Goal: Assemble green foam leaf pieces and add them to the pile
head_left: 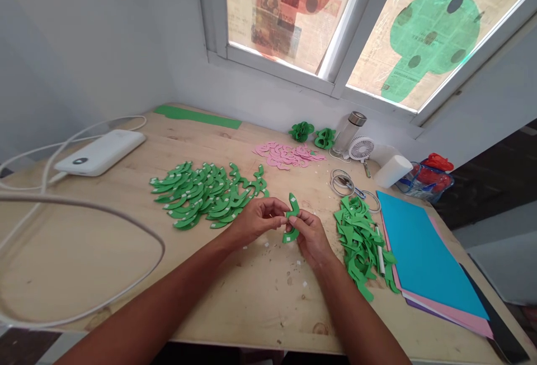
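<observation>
A curved green foam cutout [292, 204] with small white squares at its ends is pinched between my two hands above the table. My right hand [309, 235] grips it with thumb and fingers from the right. From the left, the closed thumb and fingers of my left hand [260, 219] meet its middle; whatever small thing may be between those fingertips is hidden. Left of my hands lies a spread pile of similar green cutouts [197, 191], many bearing white squares. A heap of green scraps [356, 236] with a white pen [380, 250] is beside my right wrist.
Pink cutouts [289, 155] and two green foam balls [302, 131] lie toward the wall. Near them stand a glass bottle [349, 132] and a small fan [361, 148]. Coloured sheets [428, 247] cover the right side. A white power bank [100, 153] and looping cable [142, 225] occupy the left.
</observation>
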The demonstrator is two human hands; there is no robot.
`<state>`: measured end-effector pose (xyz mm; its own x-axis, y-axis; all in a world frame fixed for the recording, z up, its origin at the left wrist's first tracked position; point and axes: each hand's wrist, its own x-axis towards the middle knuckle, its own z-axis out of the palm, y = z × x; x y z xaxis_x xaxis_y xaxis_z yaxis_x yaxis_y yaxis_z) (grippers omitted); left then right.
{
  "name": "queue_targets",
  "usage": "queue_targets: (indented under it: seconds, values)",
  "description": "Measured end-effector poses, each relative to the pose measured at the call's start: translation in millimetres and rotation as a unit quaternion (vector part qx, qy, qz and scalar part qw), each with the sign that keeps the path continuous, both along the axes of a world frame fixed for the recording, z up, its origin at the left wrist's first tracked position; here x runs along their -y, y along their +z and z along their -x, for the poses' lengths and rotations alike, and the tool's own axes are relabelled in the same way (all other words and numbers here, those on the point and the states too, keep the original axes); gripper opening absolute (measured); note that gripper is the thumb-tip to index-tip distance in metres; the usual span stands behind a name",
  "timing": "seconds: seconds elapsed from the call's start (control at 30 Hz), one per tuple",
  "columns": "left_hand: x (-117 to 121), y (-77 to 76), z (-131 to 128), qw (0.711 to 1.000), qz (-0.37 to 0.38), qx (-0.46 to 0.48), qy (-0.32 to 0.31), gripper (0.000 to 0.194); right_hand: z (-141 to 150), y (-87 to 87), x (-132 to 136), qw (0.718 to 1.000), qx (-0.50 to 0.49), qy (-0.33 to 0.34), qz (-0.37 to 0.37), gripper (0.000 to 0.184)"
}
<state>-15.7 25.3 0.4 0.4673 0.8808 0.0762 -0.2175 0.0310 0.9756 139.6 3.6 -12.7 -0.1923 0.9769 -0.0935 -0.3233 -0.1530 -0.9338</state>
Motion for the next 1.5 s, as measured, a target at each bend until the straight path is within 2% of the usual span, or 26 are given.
queue_targets:
  seconds: [0.17, 0.43, 0.73, 0.9, 1.0, 1.17, 1.37, 1.5]
  values:
    - [3, 5.9, -2, 0.998, -0.052, -0.023, 0.014, 0.016, 0, 0.3, 0, 1.000, -0.011, 0.003, -0.010, 0.016]
    - [2, 6.9, -1, 0.996, -0.070, -0.047, 0.017, 0.017, 0, -4.6, -1, 1.000, 0.009, -0.010, -0.016, 0.017]
    - [5, 9.9, 0, 0.987, -0.103, -0.112, 0.055, 0.014, 0, -7.4, -2, 0.999, 0.021, -0.022, -0.018, 0.015]
    - [1, 2.9, 0, 0.995, -0.030, -0.077, 0.053, 0.022, 0, -8.3, -3, 0.998, 0.039, -0.033, -0.028, 0.016]
    - [0, 0.7, -1, 0.995, -0.009, -0.080, 0.053, 0.019, 0, -7.7, -2, 0.996, 0.067, -0.030, -0.042, 0.017]
    - [1, 0.4, -3, 0.993, 0.000, -0.082, 0.085, 0.019, 1, -6.9, -1, 0.993, 0.105, -0.028, -0.050, 0.020]
    - [-1, -1.3, -3, 0.989, 0.071, -0.029, 0.124, 0.018, 1, -10.1, -2, 0.995, 0.087, -0.026, -0.047, 0.026]
    - [-1, -0.6, -2, 0.985, 0.112, 0.008, 0.133, 0.016, 0, -12.3, -3, 0.994, 0.092, -0.027, -0.045, 0.022]
